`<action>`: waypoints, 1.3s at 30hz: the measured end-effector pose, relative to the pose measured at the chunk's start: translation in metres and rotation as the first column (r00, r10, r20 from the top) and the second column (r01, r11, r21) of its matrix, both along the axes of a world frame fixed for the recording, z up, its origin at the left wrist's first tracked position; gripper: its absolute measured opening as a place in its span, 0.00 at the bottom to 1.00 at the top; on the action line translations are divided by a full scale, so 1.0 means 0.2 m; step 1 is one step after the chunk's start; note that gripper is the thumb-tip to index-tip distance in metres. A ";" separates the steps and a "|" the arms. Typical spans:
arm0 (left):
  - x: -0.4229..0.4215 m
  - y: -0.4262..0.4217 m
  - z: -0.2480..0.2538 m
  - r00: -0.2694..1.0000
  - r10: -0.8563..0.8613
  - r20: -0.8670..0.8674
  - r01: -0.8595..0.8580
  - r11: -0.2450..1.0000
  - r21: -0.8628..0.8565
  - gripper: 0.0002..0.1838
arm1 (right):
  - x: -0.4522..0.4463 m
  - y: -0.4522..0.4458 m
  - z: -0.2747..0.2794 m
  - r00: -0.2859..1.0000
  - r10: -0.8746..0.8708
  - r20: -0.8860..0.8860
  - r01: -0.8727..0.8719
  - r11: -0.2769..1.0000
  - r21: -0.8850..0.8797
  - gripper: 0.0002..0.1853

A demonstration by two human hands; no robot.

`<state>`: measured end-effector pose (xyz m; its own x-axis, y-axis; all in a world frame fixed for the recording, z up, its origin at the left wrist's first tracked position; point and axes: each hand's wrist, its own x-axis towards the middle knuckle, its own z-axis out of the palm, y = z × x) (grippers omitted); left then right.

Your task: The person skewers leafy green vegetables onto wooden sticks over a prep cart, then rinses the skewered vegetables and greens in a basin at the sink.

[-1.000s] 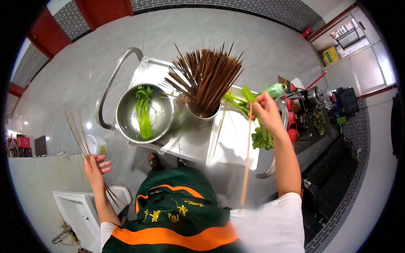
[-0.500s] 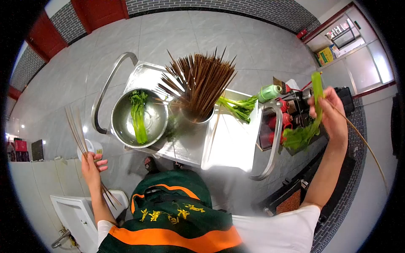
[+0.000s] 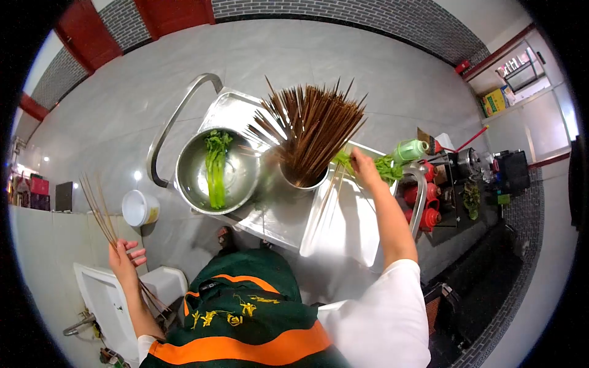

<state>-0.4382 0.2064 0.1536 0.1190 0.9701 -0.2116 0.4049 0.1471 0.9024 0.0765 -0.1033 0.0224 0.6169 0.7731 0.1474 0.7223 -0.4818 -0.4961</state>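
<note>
Landmark: the metal pot (image 3: 305, 183), packed w/ a big bundle of brown skewers (image 3: 313, 126), pointed ends up & fanned out, on the steel cart (image 3: 262, 222).

The L hand (image 3: 127, 260) is well apart from the pot, out to its left & off the cart. Its grip is clamped on a few thin sticks (image 3: 103, 218); they slant through the palm, some outer fingers held loosely away from them.

The R hand (image 3: 364, 170) is just right of the pot, reaching over the white tray (image 3: 340, 230), fingertips down at the leafy greens (image 3: 385, 168). Greens show on both sides of the fingers; can't tell if the grip is closed on any or just resting there. A couple of light sticks (image 3: 332, 191) slant btwn the pot & this hand, over the tray's pot-side part.

Left of the pot, also on the cart: a steel bowl (image 3: 179, 179) w/ a green bunch (image 3: 216, 175) inside, leafy end away from the person, stems toward them. Right of the pot, past the tray's greens: a green container (image 3: 409, 151), then red kettles (image 3: 431, 197) beyond the cart's R handle (image 3: 419, 199). Far left of the pot, below cart level, is a white bucket (image 3: 138, 208).
</note>
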 end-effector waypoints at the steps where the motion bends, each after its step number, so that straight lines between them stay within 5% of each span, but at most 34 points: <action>1: 0.00 -0.01 0.00 1.000 0.003 -0.002 -0.003 1.000 -0.006 0.12 | -0.01 0.02 -0.05 0.999 0.005 0.049 -0.009 0.997 0.078 0.11; 5: 0.05 -0.03 0.02 1.000 0.015 -0.008 -0.015 1.000 -0.011 0.11 | -0.02 0.00 -0.21 0.981 -0.115 0.155 0.082 0.975 0.206 0.11; 15: 0.16 0.01 -0.01 0.994 -0.110 -0.007 0.109 0.992 -0.058 0.10 | -0.15 -0.02 0.00 0.928 -0.206 0.309 0.151 0.969 0.195 0.05; 20: 0.14 0.03 -0.06 0.997 -0.083 0.000 0.083 0.994 -0.073 0.10 | -0.49 -0.02 0.13 0.961 -0.275 0.030 0.269 0.953 0.140 0.03; 23: 0.12 0.03 -0.08 0.997 -0.075 0.037 0.078 0.992 -0.096 0.10 | -0.74 0.02 -0.01 0.965 -0.210 -0.156 0.221 0.974 0.055 0.03; 26: 0.13 0.03 -0.09 0.995 -0.095 0.040 0.098 0.990 -0.099 0.10 | -0.90 0.18 -0.15 0.996 0.080 -0.026 -0.079 0.996 0.035 0.08; 27: 0.13 0.02 -0.08 0.995 -0.095 0.039 0.098 0.990 -0.099 0.10 | -0.93 0.23 -0.20 0.988 0.109 -0.106 -0.125 0.979 -0.164 0.09; 28: 0.14 0.01 -0.06 0.995 -0.091 0.044 0.095 0.990 -0.099 0.10 | -0.93 0.26 -0.27 0.989 0.104 -0.107 -0.121 0.979 -0.166 0.09; 30: 0.15 0.02 -0.06 0.993 -0.100 0.059 0.106 0.989 -0.105 0.10 | -0.90 0.30 -0.38 0.945 0.251 0.209 -0.203 0.953 -0.223 0.10; 34: 0.09 0.04 -0.08 0.994 -0.108 0.023 0.110 0.988 -0.104 0.10 | -0.86 0.31 -0.07 0.941 0.239 -0.241 -0.334 0.780 -0.529 0.14; 39: 0.04 0.06 -0.13 0.997 -0.070 0.034 0.074 0.989 -0.132 0.10 | -0.82 -0.01 0.03 0.955 0.201 -0.218 -0.282 0.839 -0.465 0.11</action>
<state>-0.4298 0.2189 0.1274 0.1955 0.9223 -0.3332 0.3922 0.2379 0.8886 -0.0880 -0.1044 0.0287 0.3842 0.8468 -0.3677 0.7816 -0.5104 -0.3586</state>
